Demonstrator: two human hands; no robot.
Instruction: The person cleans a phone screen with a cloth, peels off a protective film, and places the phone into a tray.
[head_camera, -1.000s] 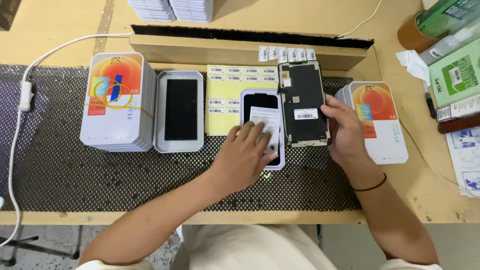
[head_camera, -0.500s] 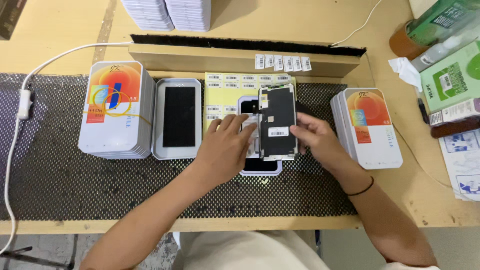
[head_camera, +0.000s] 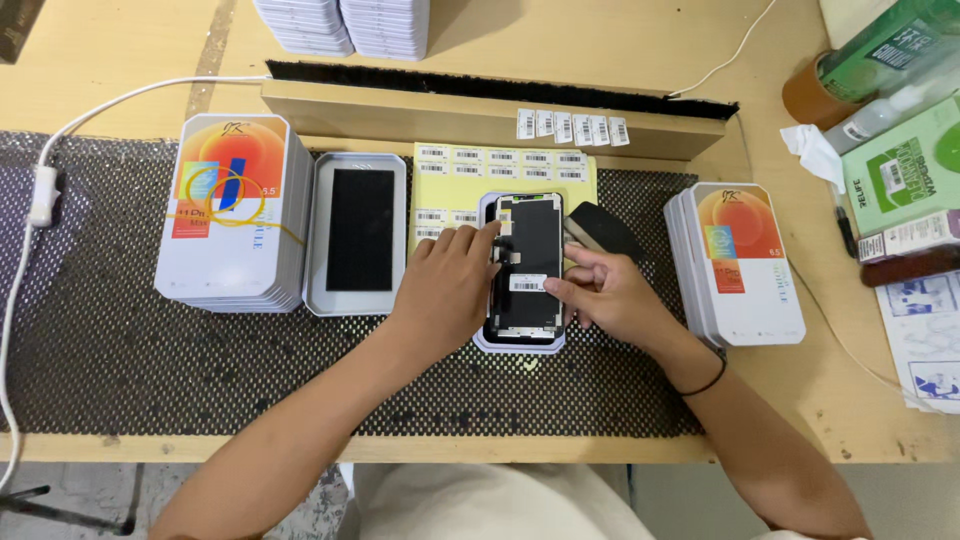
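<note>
Head camera looks straight down: both hands are on the phone screen panel, which lies back side up in its pale tray on the black mesh mat, in front of the yellow barcode label sheet. The left hand is spread, fingertips pressing the panel's upper left edge; the right hand pinches loosely at the right edge near the white sticker, gripping nothing else. To seat it well, I'd say press evenly along both long edges, keep fingers off the flex cables, and check that the corners line up with the tray. A stack of boxes and an open tray with a dark panel sit to the left, another stack to the right.
</note>
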